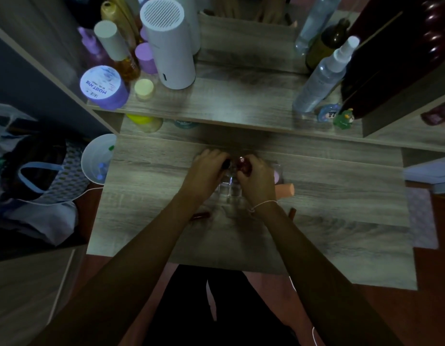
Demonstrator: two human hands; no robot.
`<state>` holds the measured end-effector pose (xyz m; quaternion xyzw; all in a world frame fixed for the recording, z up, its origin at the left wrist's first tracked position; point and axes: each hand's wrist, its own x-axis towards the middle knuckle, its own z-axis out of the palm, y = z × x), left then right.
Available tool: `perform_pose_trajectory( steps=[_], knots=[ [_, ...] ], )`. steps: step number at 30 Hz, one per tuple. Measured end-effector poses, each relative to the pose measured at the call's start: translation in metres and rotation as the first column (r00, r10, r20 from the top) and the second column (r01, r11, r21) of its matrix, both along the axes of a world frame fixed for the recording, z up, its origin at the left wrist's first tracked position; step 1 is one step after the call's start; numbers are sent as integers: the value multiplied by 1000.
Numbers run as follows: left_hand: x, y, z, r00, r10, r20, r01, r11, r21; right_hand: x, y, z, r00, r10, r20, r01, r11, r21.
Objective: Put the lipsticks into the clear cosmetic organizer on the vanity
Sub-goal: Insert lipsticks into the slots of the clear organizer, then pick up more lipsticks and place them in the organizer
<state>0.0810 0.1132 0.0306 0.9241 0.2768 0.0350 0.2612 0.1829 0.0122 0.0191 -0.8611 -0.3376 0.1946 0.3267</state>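
The clear cosmetic organizer (230, 189) stands in the middle of the vanity, mostly covered by my hands. My left hand (206, 168) is over its left side, closed on a dark lipstick (226, 164) held at the organizer's top. My right hand (256, 177) is over its right side, closed on a dark red lipstick (242, 163) with a round labelled end. Another red lipstick (201, 216) lies on the table under my left forearm. A brown lipstick (293, 212) lies to the right of my right wrist. A peach tube (286, 190) and a pink item (276, 176) sit beside the organizer.
The raised shelf (236, 106) behind holds a white cylinder (169, 46), a purple jar (102, 87), several bottles, a clear spray bottle (321, 78) and small figurines (342, 118). A white bin (97, 158) and a bag (34, 168) stand left of the table.
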Motion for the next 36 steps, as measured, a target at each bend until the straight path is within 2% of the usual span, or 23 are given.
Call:
perform_pose_trajectory(
  steps=[7,11,15,18,21,25,27,30,34,36],
  knots=[
    [0,-3,-3,999,-15,-30,16,1000,27,-4,-10,6,999,-35,-6,35,998,56],
    [-13,-5,5,996,34,87,-34,999,-4,-7,-27,10,999,-27,-17,27,999,42],
    [-51,-10,10,965,172,197,-170,985,-30,-15,-50,13,999,-37,-7,38,997,70],
    [-81,-17,4,955,238,174,-239,971,-16,-22,-66,13,998,-52,-19,52,998,36],
    [-101,-25,-2,954,282,107,-281,959,-24,-28,-81,9,990,-135,-42,135,991,-19],
    [-112,-36,-6,962,263,76,-261,965,-36,-38,-98,6,988,-151,-28,148,985,-85],
    [-114,-41,-7,960,271,65,-268,962,-45,-42,-110,4,989,-144,-25,142,988,-53],
    [-115,-52,-7,973,232,12,-231,971,-52,-46,-129,0,959,-280,-27,280,960,-13],
    [-121,-66,-13,993,58,-100,-56,998,27,-54,-149,-12,895,-440,76,445,891,-84],
    [-123,-69,-17,994,22,-104,-17,998,53,-56,-154,-15,867,-494,61,497,857,-132]
  ],
)
